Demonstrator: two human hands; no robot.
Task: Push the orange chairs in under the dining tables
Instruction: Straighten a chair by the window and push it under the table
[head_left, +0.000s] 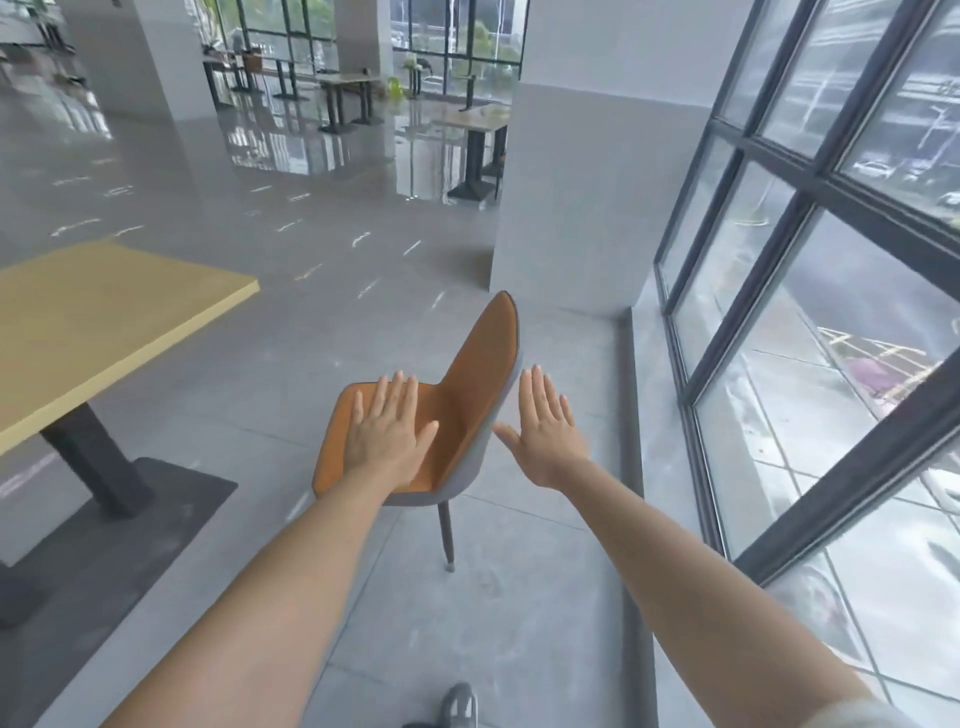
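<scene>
One head view shows a glossy grey tiled floor, tall dark-framed windows along the right edge, a white pillar at centre, and more tables far off at the top. A yellow tabletop on a black pedestal fills the left side. The orange chair, grey-backed with a dark leg, stands at centre, apart from that table. Left hand and right hand spread flat, each grip open, holding nothing.

Both arms reach forward, left hand and right hand flat with fingers spread.
</scene>
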